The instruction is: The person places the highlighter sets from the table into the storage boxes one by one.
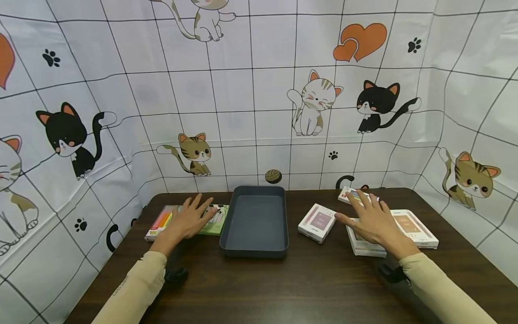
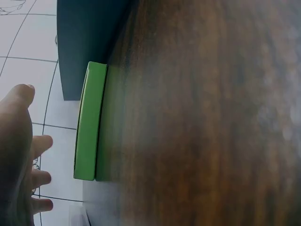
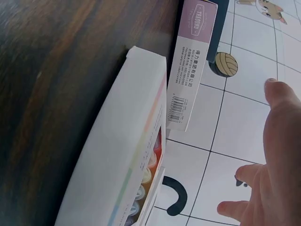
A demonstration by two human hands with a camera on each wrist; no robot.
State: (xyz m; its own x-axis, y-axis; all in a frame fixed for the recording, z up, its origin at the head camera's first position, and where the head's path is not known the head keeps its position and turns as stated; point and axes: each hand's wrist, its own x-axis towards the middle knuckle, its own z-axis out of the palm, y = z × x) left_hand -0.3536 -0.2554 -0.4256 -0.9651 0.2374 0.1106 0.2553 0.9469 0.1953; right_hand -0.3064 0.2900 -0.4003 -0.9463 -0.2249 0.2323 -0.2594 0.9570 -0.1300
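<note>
My left hand [image 1: 184,222], fingers spread, is over a green illustrated box [image 1: 214,227] and a flat pack with bright coloured strips [image 1: 159,224]. In the left wrist view the green box's side [image 2: 90,127] shows apart from the fingers. My right hand [image 1: 374,225], also spread, is above a white box [image 1: 366,247] that it partly hides. In the right wrist view a white box with a rainbow stripe [image 3: 117,132] has a window showing several coloured round ends. Neither hand holds anything. Between the hands lies a dark grey rectangular tray [image 1: 259,222].
Right of the tray lies a white box with a purple label [image 1: 317,222]. Another white box with an orange-tan label [image 1: 416,227] is at the far right, and a small box [image 1: 347,194] at the back. A cat-patterned sheet [image 1: 234,112] encloses the dark wooden table [image 1: 259,288].
</note>
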